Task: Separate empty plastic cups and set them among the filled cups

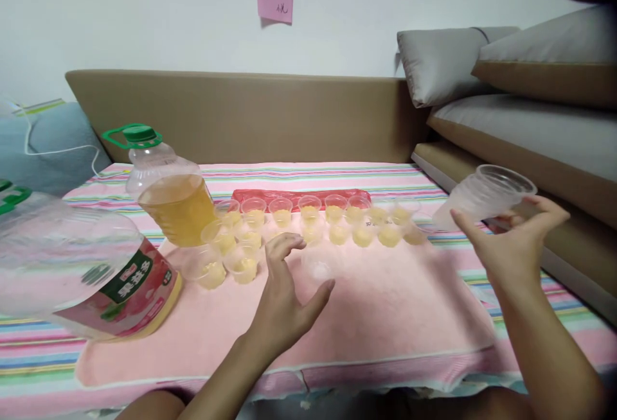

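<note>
My left hand (284, 295) hovers over the pink towel (385, 323) with its fingers apart, right beside a small empty clear cup (319, 267); whether it touches the cup is unclear. My right hand (511, 240) is raised at the right and grips a stack of clear plastic cups (484, 198) tilted on its side. Behind the left hand stand several small clear cups (308, 214) in rows, each with yellow liquid in the bottom.
A large bottle of yellow liquid with a green cap (166, 192) stands at the back left. A bigger, nearly empty bottle with a pink label (87, 272) lies at the near left. A red packet (299, 195) lies behind the cups. Sofa cushions (530, 118) are at the right.
</note>
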A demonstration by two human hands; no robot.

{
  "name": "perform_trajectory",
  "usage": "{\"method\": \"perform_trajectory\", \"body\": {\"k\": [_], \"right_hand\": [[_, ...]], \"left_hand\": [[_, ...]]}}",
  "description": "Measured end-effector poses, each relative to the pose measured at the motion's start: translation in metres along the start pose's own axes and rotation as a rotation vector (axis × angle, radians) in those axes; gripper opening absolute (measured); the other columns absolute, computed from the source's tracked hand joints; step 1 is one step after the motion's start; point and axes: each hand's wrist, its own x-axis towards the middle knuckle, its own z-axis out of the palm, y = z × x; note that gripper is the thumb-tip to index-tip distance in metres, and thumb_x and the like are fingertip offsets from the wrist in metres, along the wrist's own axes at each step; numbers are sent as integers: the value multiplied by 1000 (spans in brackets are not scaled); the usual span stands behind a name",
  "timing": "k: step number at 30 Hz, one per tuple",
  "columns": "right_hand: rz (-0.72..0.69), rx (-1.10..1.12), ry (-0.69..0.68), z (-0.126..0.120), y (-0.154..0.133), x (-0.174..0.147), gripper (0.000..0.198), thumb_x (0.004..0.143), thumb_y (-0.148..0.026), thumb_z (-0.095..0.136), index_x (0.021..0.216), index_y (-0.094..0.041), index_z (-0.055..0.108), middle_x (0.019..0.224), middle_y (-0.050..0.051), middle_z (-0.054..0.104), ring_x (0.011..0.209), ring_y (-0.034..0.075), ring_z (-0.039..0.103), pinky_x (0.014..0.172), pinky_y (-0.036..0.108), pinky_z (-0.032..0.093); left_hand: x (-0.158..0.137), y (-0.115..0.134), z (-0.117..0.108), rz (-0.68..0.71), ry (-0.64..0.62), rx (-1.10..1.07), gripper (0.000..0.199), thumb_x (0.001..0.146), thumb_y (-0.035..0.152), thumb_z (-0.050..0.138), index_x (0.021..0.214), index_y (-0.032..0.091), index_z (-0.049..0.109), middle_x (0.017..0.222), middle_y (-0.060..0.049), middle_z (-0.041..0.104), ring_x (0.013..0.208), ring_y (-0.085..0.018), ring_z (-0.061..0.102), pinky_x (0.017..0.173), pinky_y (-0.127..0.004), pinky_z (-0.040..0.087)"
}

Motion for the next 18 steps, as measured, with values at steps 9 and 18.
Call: {"method": "perform_trajectory", "body": {"k": [9, 18], "right_hand": [[430, -221, 163, 3, 67, 40, 104, 50, 0, 99, 120, -28, 28, 99, 5, 61, 104, 31, 67, 95, 45, 45], [430, -291, 117, 4, 116, 43, 99, 52, -4, 96, 115, -29, 24, 97, 2, 57, 101, 31, 64, 92, 44, 42]], "left_hand": [[-10, -13, 12, -100, -172, -10, 62, 97, 28, 71, 147, 30, 33, 141, -15, 45, 140, -34, 51, 116, -64, 51], [2, -12, -9, -102, -296, 69, 70, 94, 31, 76, 149, 33, 34, 139, -15, 51, 137, -38, 58, 109, -63, 59]]}}
